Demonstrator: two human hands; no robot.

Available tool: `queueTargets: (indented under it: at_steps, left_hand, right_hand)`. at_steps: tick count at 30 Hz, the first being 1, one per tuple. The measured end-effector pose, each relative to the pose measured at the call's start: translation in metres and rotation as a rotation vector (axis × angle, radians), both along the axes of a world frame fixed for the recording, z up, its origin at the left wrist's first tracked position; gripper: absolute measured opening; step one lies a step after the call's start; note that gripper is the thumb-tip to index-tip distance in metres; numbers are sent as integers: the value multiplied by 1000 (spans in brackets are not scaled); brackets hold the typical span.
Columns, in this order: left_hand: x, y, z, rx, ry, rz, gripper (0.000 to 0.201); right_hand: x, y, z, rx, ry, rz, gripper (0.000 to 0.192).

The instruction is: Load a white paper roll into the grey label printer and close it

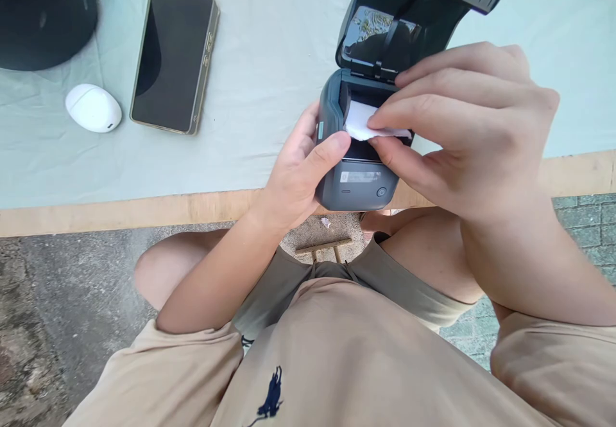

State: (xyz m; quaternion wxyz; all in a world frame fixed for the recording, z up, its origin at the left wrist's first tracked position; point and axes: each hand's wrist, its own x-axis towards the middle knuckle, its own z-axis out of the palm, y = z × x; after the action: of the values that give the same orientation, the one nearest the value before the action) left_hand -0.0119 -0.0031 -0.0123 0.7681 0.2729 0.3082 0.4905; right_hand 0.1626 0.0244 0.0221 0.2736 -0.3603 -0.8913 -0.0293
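Left hand [299, 165], partly hidden behind the dark-grey rounded plastic device [357, 194], grips it; right hand [481, 122] pinches a white paper strip [357, 120] inside it.

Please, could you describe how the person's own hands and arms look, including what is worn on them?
The left hand and right hand are ungloved, with no jewellery visible. The forearms are bare too. Loose, short tan sleeves cover the upper arms.

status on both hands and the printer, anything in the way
Left hand holding printer, lid open. Right hand pinching white paper in it. Phone off left, not in the way.
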Motion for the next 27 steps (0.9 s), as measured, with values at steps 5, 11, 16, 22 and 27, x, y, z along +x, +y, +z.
queueTargets:
  at_steps: [5, 11, 16, 22, 27]
  left_hand:
    - [-1, 1, -4, 8, -16, 50, 25]
    - [-3, 1, -12, 65, 24, 64, 33]
    - [-5, 2, -14, 72, 44, 54, 46]
    - [-5, 2, -13, 59, 35, 53, 46]
    - [-6, -1, -10, 92, 132, 54, 56]
  right_hand:
    - [-10, -9, -1, -72, 82, 37, 7]
    - [-15, -9, -6, -48, 245, 119, 7]
    - [-12, -11, -1, -86, 191, -25, 14]
    - [-6, -10, 5, -142, 134, 23, 34]
    - [-4, -6, 4, -112, 234, 34, 30]
